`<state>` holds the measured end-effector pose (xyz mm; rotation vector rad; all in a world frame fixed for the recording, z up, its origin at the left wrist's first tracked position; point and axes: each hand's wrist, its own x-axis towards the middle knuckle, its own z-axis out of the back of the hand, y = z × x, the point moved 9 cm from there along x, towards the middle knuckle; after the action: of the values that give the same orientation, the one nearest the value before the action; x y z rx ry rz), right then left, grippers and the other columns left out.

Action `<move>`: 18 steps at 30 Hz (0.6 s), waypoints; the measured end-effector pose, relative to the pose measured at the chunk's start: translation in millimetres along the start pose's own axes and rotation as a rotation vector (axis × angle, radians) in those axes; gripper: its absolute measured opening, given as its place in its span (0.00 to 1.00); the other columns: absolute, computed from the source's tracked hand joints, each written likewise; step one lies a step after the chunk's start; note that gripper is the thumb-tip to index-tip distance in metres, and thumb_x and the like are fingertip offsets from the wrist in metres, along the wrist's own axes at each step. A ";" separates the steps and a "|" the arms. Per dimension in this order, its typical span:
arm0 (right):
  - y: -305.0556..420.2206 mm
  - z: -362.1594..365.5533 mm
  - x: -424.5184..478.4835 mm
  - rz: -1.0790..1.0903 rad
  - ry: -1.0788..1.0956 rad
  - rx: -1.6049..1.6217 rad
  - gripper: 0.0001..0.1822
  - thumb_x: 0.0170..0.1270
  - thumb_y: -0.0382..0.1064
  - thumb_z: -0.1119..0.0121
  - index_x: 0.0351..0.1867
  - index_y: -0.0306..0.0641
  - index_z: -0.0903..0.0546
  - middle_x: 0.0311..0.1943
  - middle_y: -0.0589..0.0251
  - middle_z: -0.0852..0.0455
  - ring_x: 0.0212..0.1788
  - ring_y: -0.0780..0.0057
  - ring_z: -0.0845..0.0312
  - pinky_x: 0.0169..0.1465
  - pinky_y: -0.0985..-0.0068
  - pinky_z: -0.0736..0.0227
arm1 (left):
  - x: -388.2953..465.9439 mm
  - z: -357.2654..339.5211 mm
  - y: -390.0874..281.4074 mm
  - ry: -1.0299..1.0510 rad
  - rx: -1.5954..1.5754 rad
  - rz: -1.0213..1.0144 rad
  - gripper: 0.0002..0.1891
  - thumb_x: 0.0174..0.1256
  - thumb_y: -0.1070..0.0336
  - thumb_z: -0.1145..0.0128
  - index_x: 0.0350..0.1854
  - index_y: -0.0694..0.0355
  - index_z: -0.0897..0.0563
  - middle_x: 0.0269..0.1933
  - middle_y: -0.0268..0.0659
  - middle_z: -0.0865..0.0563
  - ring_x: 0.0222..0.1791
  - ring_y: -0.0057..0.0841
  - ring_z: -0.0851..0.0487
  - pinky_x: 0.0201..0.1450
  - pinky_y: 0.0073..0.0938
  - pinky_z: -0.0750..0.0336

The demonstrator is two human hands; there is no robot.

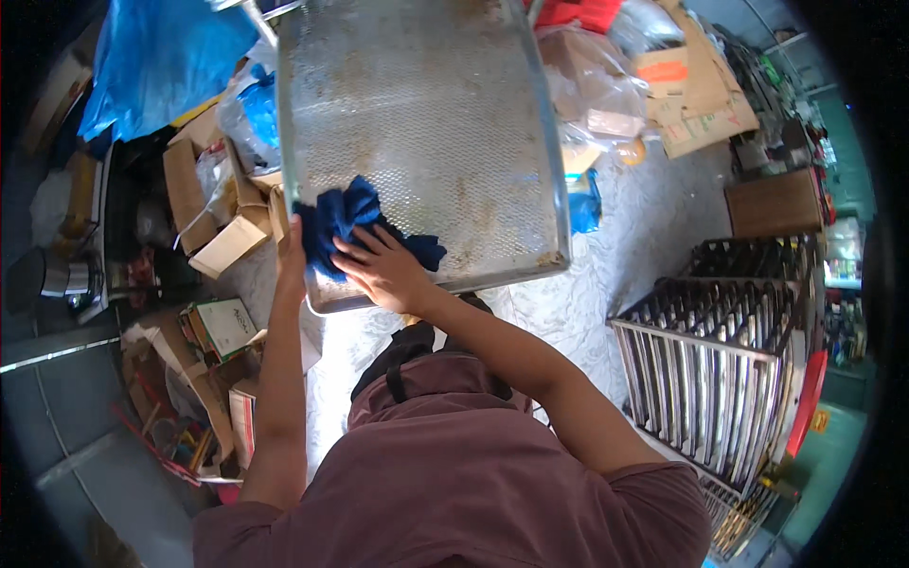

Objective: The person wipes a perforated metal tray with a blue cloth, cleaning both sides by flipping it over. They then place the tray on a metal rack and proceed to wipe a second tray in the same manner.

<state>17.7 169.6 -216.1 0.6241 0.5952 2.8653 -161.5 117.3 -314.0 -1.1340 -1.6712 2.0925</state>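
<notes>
A large perforated metal baking tray (440,121) with brownish stains stretches out before me, its near edge by my legs. My left hand (290,252) grips its left rim close to the near corner; the cloth and the rim partly hide the fingers. Under my right hand (387,273) is a crumpled dark blue cloth (348,209), held against the tray's near left part with the fingers spread over it. One end of the cloth sticks out to the right of that hand.
Opened cardboard boxes (234,245) and a blue plastic sheet (167,64) are on the left. Plastic bags (596,82) and flattened cardboard (703,92) lie beyond the tray's right side. A slatted metal rack (703,376) stands right on the marble-patterned floor (589,305).
</notes>
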 end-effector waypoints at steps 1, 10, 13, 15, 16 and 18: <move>-5.2 7.7 -17.1 -0.016 0.032 -0.027 0.23 0.64 0.43 0.41 0.61 0.49 0.23 0.68 0.62 0.30 0.69 0.56 0.36 0.71 0.54 0.45 | -1.2 0.5 0.2 -0.023 0.029 0.001 0.38 0.67 0.33 0.50 0.61 0.68 0.25 0.54 0.39 0.18 0.49 0.30 0.20 0.55 0.29 0.26; -124.4 144.3 -179.8 -0.473 0.012 -0.388 0.22 0.63 0.37 0.41 0.60 0.43 0.23 0.63 0.58 0.25 0.64 0.54 0.31 0.65 0.60 0.34 | -15.5 -5.6 -1.2 -0.068 0.019 0.017 0.37 0.69 0.34 0.50 0.59 0.70 0.23 0.48 0.38 0.18 0.46 0.25 0.21 0.51 0.27 0.27; -119.6 152.1 -186.2 -0.609 -0.206 -0.400 0.11 0.59 0.35 0.40 0.42 0.37 0.19 0.47 0.56 0.19 0.48 0.54 0.25 0.51 0.61 0.28 | 5.7 4.3 21.3 -0.022 -0.006 -0.041 0.36 0.70 0.36 0.50 0.59 0.69 0.23 0.50 0.38 0.17 0.48 0.25 0.21 0.52 0.27 0.27; -102.4 121.4 -176.8 -0.605 -0.181 -0.430 0.07 0.56 0.36 0.39 0.34 0.39 0.22 0.37 0.56 0.22 0.41 0.55 0.27 0.46 0.60 0.30 | 13.1 7.9 28.4 -0.041 0.005 -0.046 0.35 0.70 0.36 0.51 0.59 0.68 0.23 0.49 0.37 0.17 0.48 0.25 0.21 0.52 0.27 0.27; -91.1 110.5 -162.6 -0.587 -0.163 -0.368 0.08 0.56 0.37 0.38 0.34 0.39 0.22 0.36 0.57 0.23 0.40 0.55 0.28 0.44 0.60 0.31 | 14.0 7.4 26.9 -0.049 0.008 -0.051 0.35 0.70 0.36 0.51 0.59 0.68 0.22 0.49 0.37 0.17 0.47 0.24 0.21 0.52 0.27 0.27; -65.8 75.4 -132.8 -0.437 -0.078 -0.296 0.10 0.55 0.40 0.37 0.33 0.39 0.23 0.34 0.58 0.24 0.38 0.56 0.28 0.41 0.61 0.32 | 12.1 4.9 21.6 -0.062 0.057 -0.055 0.35 0.70 0.36 0.52 0.58 0.68 0.22 0.47 0.37 0.16 0.46 0.24 0.20 0.51 0.27 0.27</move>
<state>173.6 225.8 -229.0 0.4841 0.2462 2.4381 -167.1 114.2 -338.5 -1.0047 -1.6389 2.1468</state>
